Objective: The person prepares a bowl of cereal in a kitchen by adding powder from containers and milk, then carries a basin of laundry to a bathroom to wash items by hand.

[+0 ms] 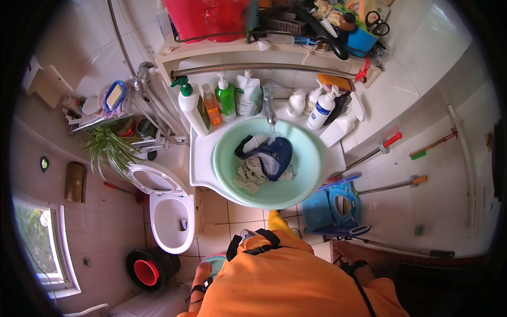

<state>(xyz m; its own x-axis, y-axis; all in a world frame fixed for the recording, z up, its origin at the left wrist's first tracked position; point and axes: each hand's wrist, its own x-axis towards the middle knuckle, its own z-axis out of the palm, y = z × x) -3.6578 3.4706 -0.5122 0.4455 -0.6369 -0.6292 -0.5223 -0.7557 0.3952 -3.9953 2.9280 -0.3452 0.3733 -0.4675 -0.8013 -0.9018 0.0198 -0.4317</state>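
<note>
The left hand [203, 271] hangs low beside the body, at the rim of a small green basin [215, 259]; I cannot tell whether it grips it or merely overlaps it from above. The right hand [346, 266] is down on the other side, dark and partly hidden, so its grasp cannot be made out.

Ahead of the body, a large pale-green basin [306, 170] rests on the white sink [203, 166]. In it lie a dark blue garment [284, 152] and a beige cloth [250, 175]. The garment is crumpled and folded over itself, with a whitish panel near its middle; the cloth lies bunched and wrinkled below it. Water runs onto them from the metal faucet [270, 103].

Behind the basin stand a white bottle with a green pump [194, 108], an orange bottle [211, 105], a green bottle [225, 99] and a white pouch [247, 94]. On the shelf above, a blue container [362, 42] holds scissors [377, 24]. On the floor at left, a red container [146, 272] sits within a black round tub [132, 259].
</note>
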